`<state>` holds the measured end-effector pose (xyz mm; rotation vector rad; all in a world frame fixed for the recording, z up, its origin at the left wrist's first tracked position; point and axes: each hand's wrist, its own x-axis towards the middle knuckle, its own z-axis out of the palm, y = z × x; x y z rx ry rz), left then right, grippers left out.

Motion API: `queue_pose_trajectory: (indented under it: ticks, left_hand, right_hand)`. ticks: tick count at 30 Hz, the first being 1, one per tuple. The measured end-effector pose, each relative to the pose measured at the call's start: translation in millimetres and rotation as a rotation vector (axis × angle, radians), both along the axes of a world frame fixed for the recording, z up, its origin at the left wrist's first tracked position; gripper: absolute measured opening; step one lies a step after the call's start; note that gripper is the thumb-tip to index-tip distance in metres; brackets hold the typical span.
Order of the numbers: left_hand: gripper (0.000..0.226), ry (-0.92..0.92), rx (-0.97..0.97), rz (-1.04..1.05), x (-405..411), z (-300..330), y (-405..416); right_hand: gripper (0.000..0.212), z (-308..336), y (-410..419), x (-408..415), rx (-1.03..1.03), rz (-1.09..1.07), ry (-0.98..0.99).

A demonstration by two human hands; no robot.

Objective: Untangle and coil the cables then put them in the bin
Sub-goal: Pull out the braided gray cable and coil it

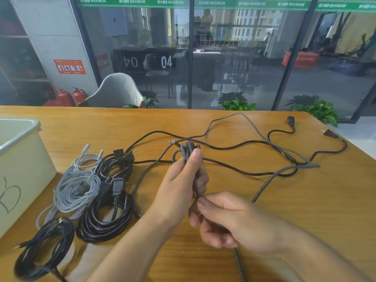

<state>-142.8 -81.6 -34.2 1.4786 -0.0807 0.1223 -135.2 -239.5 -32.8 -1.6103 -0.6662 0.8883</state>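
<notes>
- The bin (pixel 22 159) at 9 o'clock is seen to hold no cables yet.
- 4 coiled bundles (pixel 101 216) are laid beside it on the tabletop (pixel 284 210).
- A black power cable (pixel 223 148) is left loose at 1 o'clock.
- Loops of the braided cable (pixel 188 151) are gripped in the left hand (pixel 183 180); its slack is pinched by the right hand (pixel 234 220).

Braided cloth cable (pixel 270 177) — glossy wooden table (pixel 305 210) — matt plastic bin (pixel 24 159).

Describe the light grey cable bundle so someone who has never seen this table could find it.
Start at the white bin on the table's left edge. Just right of it lies a row of coiled cables; the light grey cable bundle is the one nearest the bin. It alone is pale and braided, while the coils beside it are black.
</notes>
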Motion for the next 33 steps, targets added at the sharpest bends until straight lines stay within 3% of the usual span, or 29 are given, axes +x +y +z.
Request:
queue_pose_trajectory:
  ticks: [3,11,16,20,28,33]
  left_hand:
    - [0.044,-0.002,-0.209,-0.008,3,3,5]
    - [0.039,0.081,-0.548,-0.172,-3,17,5]
    - [0.043,0.098,-0.679,-0.281,-7,24,12]
    - [0.043,0.061,-0.618,-0.267,-9,32,26]
    - [0.041,0.158,-0.268,-0.355,-10,29,23]
    - [0.039,0.179,-0.068,-0.452,-13,28,24]
  right_hand:
    - [0.037,-10,12,-7,0.035,0.022,-0.002]
    - [0.046,-15,7,6,-0.005,0.125,-0.096]
    - [0.048,-10,-8,19,-0.217,0.161,-0.327]
    - [0.049,-9,-33,44,-0.457,0.065,-0.595]
    - [0.059,-4,-70,69,-0.458,-0.102,-0.588]
    - [0.049,8,-85,71,-0.536,-0.371,-0.686]
